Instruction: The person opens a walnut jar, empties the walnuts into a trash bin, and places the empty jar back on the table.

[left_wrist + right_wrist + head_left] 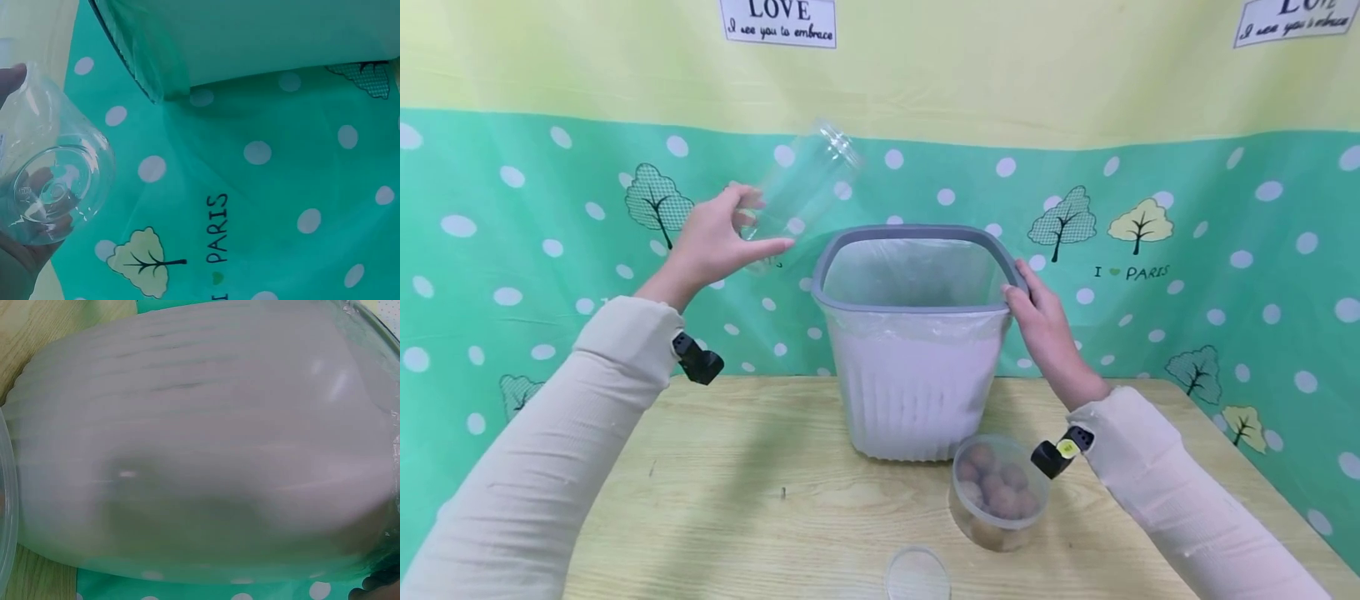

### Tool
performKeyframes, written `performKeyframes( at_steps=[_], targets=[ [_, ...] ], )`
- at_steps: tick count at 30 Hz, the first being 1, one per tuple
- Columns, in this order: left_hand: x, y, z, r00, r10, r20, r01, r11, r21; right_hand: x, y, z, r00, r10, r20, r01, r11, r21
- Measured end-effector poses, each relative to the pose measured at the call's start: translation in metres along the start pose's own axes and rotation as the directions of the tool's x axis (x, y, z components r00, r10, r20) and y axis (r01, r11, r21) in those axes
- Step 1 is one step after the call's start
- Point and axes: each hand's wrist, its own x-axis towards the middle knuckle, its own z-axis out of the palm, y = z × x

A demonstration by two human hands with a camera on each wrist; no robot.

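A clear, see-through plastic jar is held in the air by my left hand, its fingers and thumb around the lower end. The jar tilts with its neck up and to the right, left of the bin; its round base faces the left wrist camera, and I see no contents. My right hand grips the right side of the grey rim of a white trash bin, thumb on the near side. A thin clear liner bag covers the bin's inside. The bin's floor is hidden.
A round clear tub with several brownish balls stands at the bin's front right. A clear round lid lies at the near edge of view on the wooden table. Behind hangs a green and yellow curtain.
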Motion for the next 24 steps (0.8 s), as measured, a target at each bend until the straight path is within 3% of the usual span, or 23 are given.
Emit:
performKeyframes(
  at_steps=[5,14,19,24],
  targets=[
    [-0.004,-0.006,0.001,1.0,-0.019,-0.021,0.018,0.999,-0.049,0.001,-0.002,-0.002,1.0,-0.009,-0.004,0.009,1.0,0.0],
    [-0.01,-0.012,0.0,0.998,-0.051,-0.027,0.05,0.998,-0.046,0.0,-0.004,-0.001,1.0,-0.021,0.003,0.021,1.0,0.01],
    [-0.015,-0.02,0.003,0.992,-0.123,-0.018,0.121,0.986,-0.116,0.001,-0.005,0.0,1.0,-0.03,-0.004,0.03,0.999,0.009],
    [-0.025,-0.033,0.01,0.979,-0.205,0.004,0.2,0.953,-0.226,0.0,-0.005,0.001,1.0,-0.011,0.002,0.011,1.0,0.003]
  ],
)
